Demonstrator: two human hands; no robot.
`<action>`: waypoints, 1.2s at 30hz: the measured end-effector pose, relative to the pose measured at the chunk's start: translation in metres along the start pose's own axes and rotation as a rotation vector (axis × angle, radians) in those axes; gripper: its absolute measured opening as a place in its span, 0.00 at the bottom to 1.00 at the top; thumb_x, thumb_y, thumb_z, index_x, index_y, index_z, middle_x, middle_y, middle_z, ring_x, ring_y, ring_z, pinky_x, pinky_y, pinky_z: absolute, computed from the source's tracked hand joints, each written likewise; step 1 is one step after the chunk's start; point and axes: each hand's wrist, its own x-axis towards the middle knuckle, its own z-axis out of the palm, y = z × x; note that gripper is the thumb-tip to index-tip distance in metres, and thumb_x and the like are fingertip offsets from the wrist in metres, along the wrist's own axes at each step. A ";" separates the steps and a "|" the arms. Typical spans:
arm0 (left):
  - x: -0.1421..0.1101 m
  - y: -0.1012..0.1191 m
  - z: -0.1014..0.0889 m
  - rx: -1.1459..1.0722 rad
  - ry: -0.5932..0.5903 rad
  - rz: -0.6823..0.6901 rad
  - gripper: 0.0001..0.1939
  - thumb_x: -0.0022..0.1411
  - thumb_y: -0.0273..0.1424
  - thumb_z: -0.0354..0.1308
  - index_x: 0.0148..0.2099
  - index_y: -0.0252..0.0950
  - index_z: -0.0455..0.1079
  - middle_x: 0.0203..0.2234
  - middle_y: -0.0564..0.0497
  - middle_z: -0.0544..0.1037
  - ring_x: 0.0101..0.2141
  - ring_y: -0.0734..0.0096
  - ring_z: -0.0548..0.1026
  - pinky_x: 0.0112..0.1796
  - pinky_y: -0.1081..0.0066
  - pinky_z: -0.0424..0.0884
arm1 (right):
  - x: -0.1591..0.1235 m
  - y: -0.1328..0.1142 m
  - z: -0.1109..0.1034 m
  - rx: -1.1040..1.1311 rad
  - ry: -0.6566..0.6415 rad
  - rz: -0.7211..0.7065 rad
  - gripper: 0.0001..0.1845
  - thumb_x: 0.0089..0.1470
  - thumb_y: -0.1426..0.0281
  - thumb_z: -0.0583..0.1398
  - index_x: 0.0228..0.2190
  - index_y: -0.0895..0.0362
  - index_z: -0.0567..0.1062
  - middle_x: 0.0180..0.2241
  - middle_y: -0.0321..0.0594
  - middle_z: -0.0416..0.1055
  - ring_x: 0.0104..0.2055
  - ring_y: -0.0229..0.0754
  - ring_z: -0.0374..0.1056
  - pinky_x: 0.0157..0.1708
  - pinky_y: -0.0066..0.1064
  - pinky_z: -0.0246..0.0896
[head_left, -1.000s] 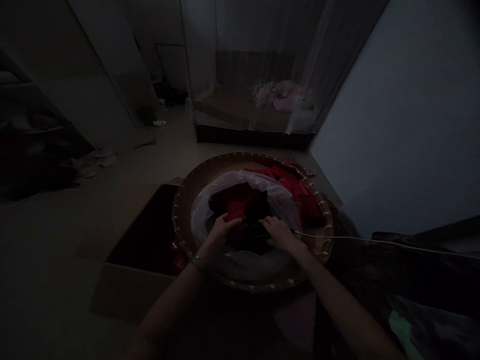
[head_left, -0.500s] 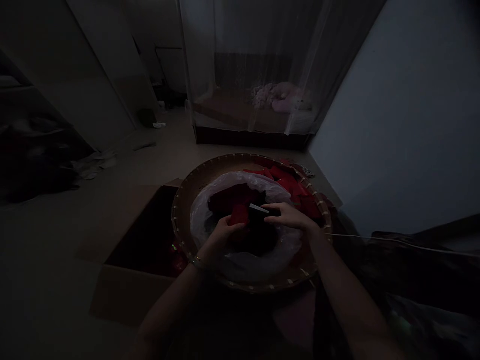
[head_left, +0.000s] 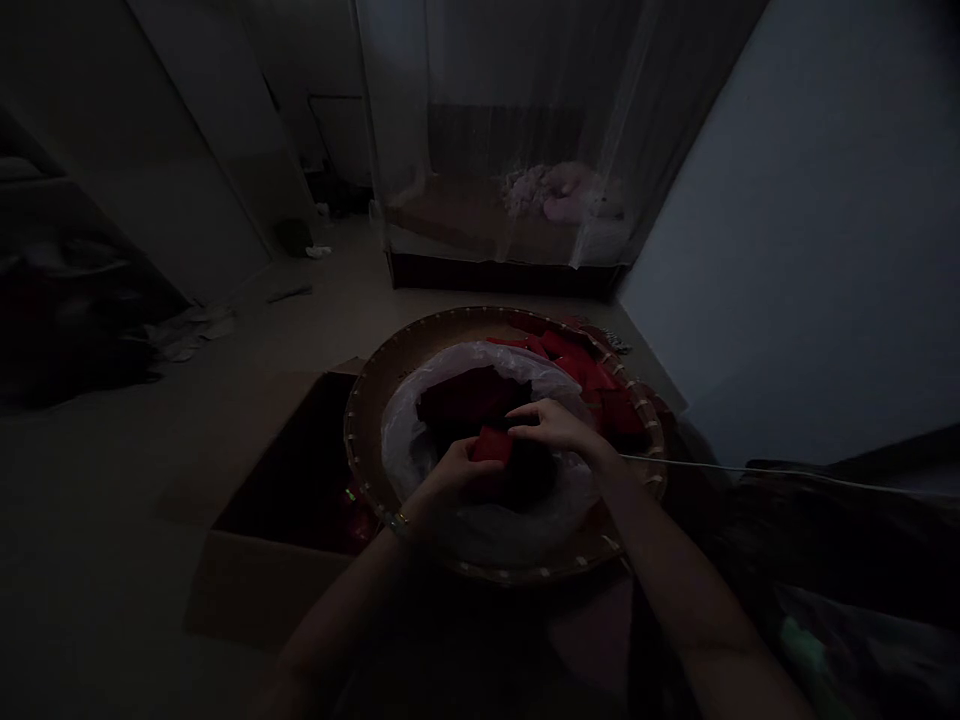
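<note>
The room is very dark. A round woven tray (head_left: 390, 370) lies on the floor with a clear plastic bag (head_left: 420, 400) of small red pieces spread open in it. My left hand (head_left: 457, 472) is closed on one red piece (head_left: 493, 444) over the bag. My right hand (head_left: 553, 425) reaches in from the right, its fingertips pinching the top edge of the same red piece. More red pieces (head_left: 585, 372) lie loose on the tray's far right side.
An open cardboard box (head_left: 277, 500) sits left of the tray. A thin white cable (head_left: 750, 472) runs off to the right. A netted bed (head_left: 517, 200) stands behind, a pale wall (head_left: 810, 250) at right, clutter (head_left: 180, 325) on the floor at left.
My right hand rose from the bag with a small dark item half a second ago; now that item is out of sight and its fingers meet the red piece in my left hand.
</note>
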 end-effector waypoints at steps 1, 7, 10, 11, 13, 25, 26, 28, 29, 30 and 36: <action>0.000 0.000 0.000 0.004 -0.005 -0.001 0.26 0.36 0.32 0.71 0.39 0.28 0.72 0.26 0.50 0.76 0.24 0.72 0.73 0.29 0.73 0.67 | 0.000 0.000 0.000 -0.009 0.004 0.002 0.21 0.46 0.62 0.61 0.42 0.57 0.77 0.40 0.41 0.76 0.39 0.47 0.72 0.39 0.32 0.64; 0.002 -0.002 -0.001 0.014 0.001 -0.014 0.23 0.37 0.32 0.71 0.38 0.28 0.72 0.26 0.50 0.76 0.23 0.74 0.72 0.28 0.74 0.66 | 0.001 0.003 0.004 0.023 0.024 0.018 0.20 0.47 0.63 0.61 0.43 0.57 0.76 0.38 0.40 0.77 0.37 0.46 0.72 0.36 0.32 0.65; 0.002 -0.004 -0.003 -0.006 0.005 -0.015 0.22 0.37 0.31 0.70 0.37 0.28 0.72 0.25 0.50 0.75 0.23 0.75 0.71 0.28 0.75 0.66 | 0.002 0.008 0.003 0.113 0.024 0.032 0.21 0.46 0.62 0.62 0.42 0.58 0.76 0.39 0.42 0.76 0.35 0.44 0.72 0.34 0.30 0.65; 0.002 -0.004 -0.003 -0.017 -0.004 -0.018 0.22 0.38 0.31 0.70 0.37 0.28 0.72 0.24 0.50 0.75 0.23 0.75 0.72 0.28 0.75 0.66 | 0.002 0.010 0.001 0.157 0.025 0.055 0.22 0.46 0.61 0.63 0.43 0.58 0.75 0.38 0.42 0.76 0.33 0.42 0.72 0.32 0.30 0.65; 0.001 -0.005 -0.004 -0.033 -0.022 -0.023 0.22 0.38 0.32 0.70 0.38 0.28 0.72 0.24 0.50 0.75 0.23 0.74 0.72 0.27 0.74 0.66 | 0.001 0.015 -0.005 0.241 0.036 0.113 0.26 0.47 0.59 0.62 0.46 0.59 0.73 0.38 0.43 0.76 0.27 0.38 0.70 0.28 0.28 0.64; -0.003 0.004 -0.001 -0.042 -0.021 -0.009 0.25 0.38 0.36 0.71 0.38 0.29 0.72 0.25 0.49 0.76 0.23 0.71 0.73 0.28 0.73 0.66 | 0.001 0.010 0.007 0.096 0.053 0.029 0.22 0.45 0.61 0.63 0.41 0.58 0.77 0.42 0.43 0.75 0.42 0.49 0.70 0.41 0.34 0.64; -0.003 0.004 0.000 -0.073 -0.024 -0.014 0.26 0.40 0.40 0.69 0.39 0.29 0.71 0.26 0.48 0.76 0.24 0.70 0.73 0.28 0.73 0.66 | 0.001 0.011 0.008 0.101 0.047 0.029 0.22 0.44 0.60 0.63 0.41 0.57 0.77 0.42 0.43 0.75 0.43 0.49 0.70 0.41 0.34 0.64; -0.004 0.006 0.001 -0.127 -0.008 -0.012 0.26 0.45 0.46 0.65 0.38 0.28 0.71 0.25 0.47 0.76 0.24 0.71 0.73 0.26 0.73 0.65 | 0.001 0.011 0.006 0.117 0.016 0.035 0.22 0.44 0.60 0.63 0.42 0.57 0.77 0.41 0.42 0.76 0.41 0.48 0.71 0.40 0.33 0.64; -0.004 0.007 0.002 -0.136 0.009 -0.007 0.26 0.47 0.47 0.63 0.37 0.28 0.71 0.24 0.48 0.75 0.22 0.72 0.71 0.25 0.74 0.63 | 0.000 0.011 0.005 0.126 -0.011 0.045 0.23 0.45 0.59 0.63 0.42 0.57 0.76 0.40 0.42 0.76 0.40 0.47 0.71 0.39 0.33 0.64; -0.005 0.007 0.003 -0.132 0.026 -0.001 0.25 0.48 0.48 0.62 0.35 0.28 0.71 0.22 0.49 0.74 0.21 0.74 0.70 0.24 0.75 0.62 | -0.001 0.011 0.004 0.137 -0.037 0.059 0.24 0.45 0.58 0.63 0.43 0.57 0.76 0.38 0.41 0.76 0.38 0.46 0.71 0.37 0.32 0.64; -0.007 0.011 0.005 -0.085 0.044 -0.024 0.24 0.47 0.48 0.62 0.34 0.29 0.72 0.20 0.52 0.72 0.19 0.77 0.66 0.23 0.76 0.59 | -0.003 0.013 0.005 0.131 -0.037 0.101 0.26 0.44 0.59 0.63 0.44 0.58 0.75 0.37 0.41 0.77 0.36 0.45 0.71 0.34 0.30 0.64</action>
